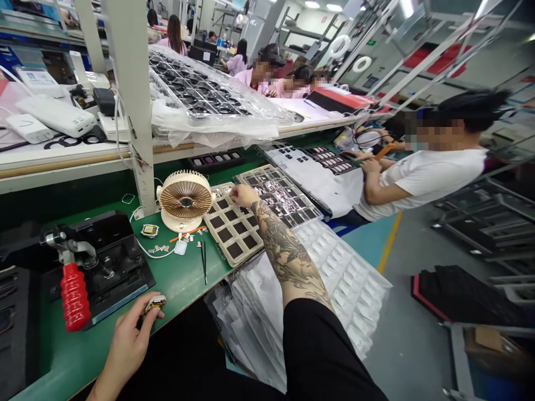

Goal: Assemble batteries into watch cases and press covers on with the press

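Between the thumb and fingers of my left hand [132,334] is a small square device [156,303] with a pale rim and some yellow on it, held over the bench's front edge. My right hand [244,196] reaches out to the far end of a beige compartment tray [234,256], its fingers pressed together over small parts there. Whatever they pinch is too small to name. A second tray with many small pieces [278,192] lies just beyond. Black tweezers [203,262] rest on the green bench, near a similar square device [149,230].
A cream fan [186,200] stands behind the tweezers. At the left is a black clamp fixture with a red handle [75,295]. White plastic trays [351,278] lie right of my arm. A co-worker in a white shirt [438,178] sits at the right. A shelf post [129,111] rises behind.
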Demonstrator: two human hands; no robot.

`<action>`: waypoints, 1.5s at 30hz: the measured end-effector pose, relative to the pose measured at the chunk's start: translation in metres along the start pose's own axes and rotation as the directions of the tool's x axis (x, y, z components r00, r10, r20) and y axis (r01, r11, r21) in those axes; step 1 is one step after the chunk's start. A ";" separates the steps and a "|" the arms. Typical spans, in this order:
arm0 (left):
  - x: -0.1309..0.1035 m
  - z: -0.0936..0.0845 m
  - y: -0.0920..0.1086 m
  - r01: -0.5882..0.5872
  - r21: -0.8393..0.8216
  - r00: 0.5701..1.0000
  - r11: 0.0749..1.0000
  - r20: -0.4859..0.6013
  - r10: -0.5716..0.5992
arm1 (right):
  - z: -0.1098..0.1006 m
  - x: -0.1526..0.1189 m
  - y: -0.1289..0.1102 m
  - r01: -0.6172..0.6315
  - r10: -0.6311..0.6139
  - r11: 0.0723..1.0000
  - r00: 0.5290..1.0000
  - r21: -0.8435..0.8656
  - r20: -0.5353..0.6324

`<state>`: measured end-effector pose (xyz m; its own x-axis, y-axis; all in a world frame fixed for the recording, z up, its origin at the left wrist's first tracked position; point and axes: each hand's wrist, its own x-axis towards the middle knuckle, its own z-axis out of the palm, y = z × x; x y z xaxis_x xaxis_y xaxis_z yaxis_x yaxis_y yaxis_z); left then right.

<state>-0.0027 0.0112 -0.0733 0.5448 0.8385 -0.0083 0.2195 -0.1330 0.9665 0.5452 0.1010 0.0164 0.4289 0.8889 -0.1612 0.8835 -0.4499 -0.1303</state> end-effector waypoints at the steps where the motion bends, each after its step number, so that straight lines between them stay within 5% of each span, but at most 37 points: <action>1: 0.000 0.000 0.001 -0.005 0.005 1.000 1.000 0.000 0.005 | 0.004 0.003 0.001 -0.005 0.005 1.000 1.000 -0.009 0.010; 15: 0.001 0.000 0.004 0.018 -0.016 0.999 1.000 0.039 -0.018 | 0.014 -0.002 0.000 -0.092 0.089 0.995 0.992 -0.030 -0.087; 20: 0.003 0.000 0.008 0.088 -0.169 0.996 0.982 0.026 -0.085 | -0.002 -0.036 -0.003 -0.120 0.121 0.993 0.954 0.020 -0.273; 26: 0.021 -0.007 0.038 0.174 -0.497 0.983 0.850 0.033 -0.182 | -0.022 -0.094 -0.011 -0.061 0.095 0.994 0.892 0.090 -0.442; 29: 0.030 -0.007 0.053 0.252 -0.639 0.966 0.727 0.126 -0.224 | -0.020 -0.148 -0.044 0.031 0.058 0.986 0.851 0.161 -0.522; 31: 0.034 -0.005 0.061 0.304 -0.704 0.951 0.642 0.192 -0.241 | -0.011 -0.195 -0.081 0.222 0.007 0.927 0.796 0.303 -0.605; 36: 0.038 0.003 0.065 0.320 -0.731 0.947 0.603 0.234 -0.219 | 0.034 -0.290 -0.185 0.393 -0.056 0.658 0.876 0.642 -0.478; 40: 0.037 0.002 0.062 0.285 -0.699 0.958 0.655 0.211 -0.192 | 0.074 -0.295 -0.234 0.367 -0.045 0.414 0.922 0.833 -0.383; 45: 0.033 -0.009 0.060 0.162 -0.480 0.987 0.862 0.064 -0.150 | 0.099 -0.259 -0.248 0.251 -0.004 0.190 0.967 0.949 -0.254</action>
<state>0.0211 0.0363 -0.0133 0.5567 0.8132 -0.1694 -0.1110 0.2749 0.9550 0.1960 -0.0261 -0.0059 0.4590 0.8835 0.0935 0.0963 0.0551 -0.9938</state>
